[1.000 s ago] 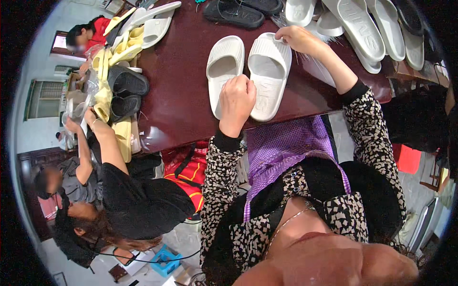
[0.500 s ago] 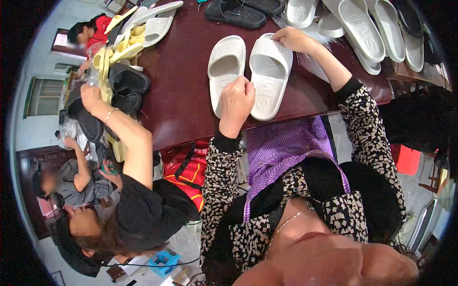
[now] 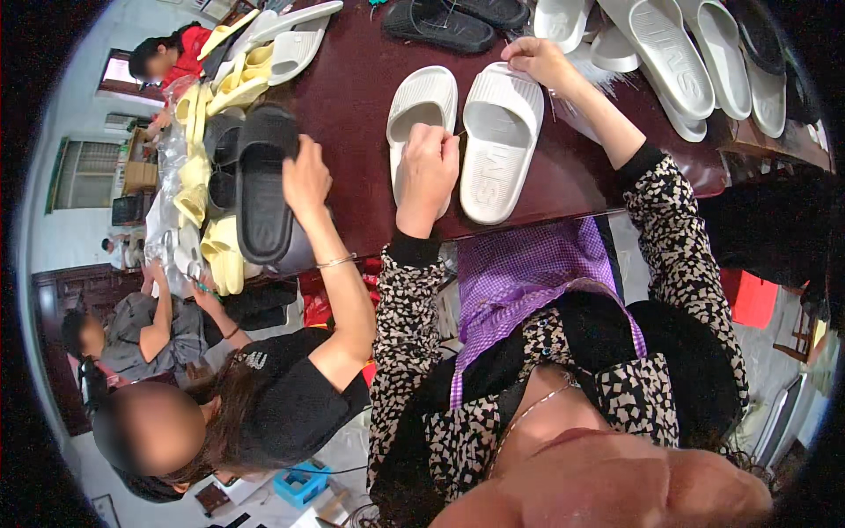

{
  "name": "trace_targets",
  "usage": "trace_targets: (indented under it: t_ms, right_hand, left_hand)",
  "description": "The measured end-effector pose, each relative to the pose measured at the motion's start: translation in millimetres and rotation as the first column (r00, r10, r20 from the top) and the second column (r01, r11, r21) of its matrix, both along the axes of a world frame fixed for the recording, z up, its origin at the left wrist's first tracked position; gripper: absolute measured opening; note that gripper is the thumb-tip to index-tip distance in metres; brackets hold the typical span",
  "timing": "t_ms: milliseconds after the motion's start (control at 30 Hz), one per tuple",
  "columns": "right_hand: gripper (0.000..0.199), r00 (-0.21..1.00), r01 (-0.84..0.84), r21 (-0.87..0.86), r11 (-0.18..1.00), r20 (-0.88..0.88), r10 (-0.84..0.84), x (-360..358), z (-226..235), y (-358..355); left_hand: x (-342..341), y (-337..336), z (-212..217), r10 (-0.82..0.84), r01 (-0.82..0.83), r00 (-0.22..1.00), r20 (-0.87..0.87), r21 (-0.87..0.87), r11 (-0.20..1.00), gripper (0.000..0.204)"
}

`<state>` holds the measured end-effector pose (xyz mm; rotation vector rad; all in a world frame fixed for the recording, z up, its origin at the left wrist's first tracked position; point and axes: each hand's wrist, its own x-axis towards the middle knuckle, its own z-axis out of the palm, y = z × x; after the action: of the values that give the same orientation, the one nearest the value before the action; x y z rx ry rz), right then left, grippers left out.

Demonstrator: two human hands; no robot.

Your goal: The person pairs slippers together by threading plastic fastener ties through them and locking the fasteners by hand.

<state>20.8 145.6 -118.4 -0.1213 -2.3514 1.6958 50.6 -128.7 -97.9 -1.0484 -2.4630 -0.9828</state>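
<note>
Two off-white slide slippers lie side by side before me on the dark red tabletop, toes pointing away. Over the inner edge of the left slipper [image 3: 424, 95], just behind its strap, my left hand [image 3: 428, 172] is closed; whatever its fingers pinch is hidden. A thin strand shows near its fingertips. My right hand [image 3: 539, 66] has thumb and fingers closed at the toe of the right slipper [image 3: 495, 167]. Beside that wrist lies a bunch of thin clear plastic strands [image 3: 591, 72].
More off-white slippers [image 3: 673, 62] are heaped at the far right, black ones [image 3: 440, 25] at the far middle. On the left a co-worker's hand [image 3: 308, 176] holds a black slipper [image 3: 264, 189] beside a row of yellow slippers [image 3: 222, 242]. The table's front edge [image 3: 519, 224] runs before my apron.
My left hand has shifted slightly left over the left slipper. My right hand stays at the other slipper's toe. The co-worker has brought a black slipper to the table's left side.
</note>
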Motion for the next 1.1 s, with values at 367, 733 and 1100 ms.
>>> trace_targets:
  t_ms: [367, 733, 1100]
  right_hand:
    - [0.019, 0.999, -0.019, -0.153, 0.988, -0.036, 0.014, -25.5, 18.7, -19.4]
    - [0.014, 0.963, -0.255, 0.004, 0.967, 0.097, 0.253, -76.0, 29.1, -64.6]
    - [0.010, 0.883, -0.413, 0.609, 0.677, 0.088, 0.461, -71.6, 36.1, -67.1]
  left_hand:
    - [-25.9, -13.1, -4.9, -0.132, 0.132, 0.990, 0.057, 0.002, 0.991, 0.008]
    - [-30.1, -18.6, -12.3, -0.212, 0.206, 0.972, 0.103, 0.072, 0.976, 0.009]
    - [-17.3, -12.9, -4.1, -0.228, 0.221, 0.963, 0.140, 0.064, 0.973, 0.007]
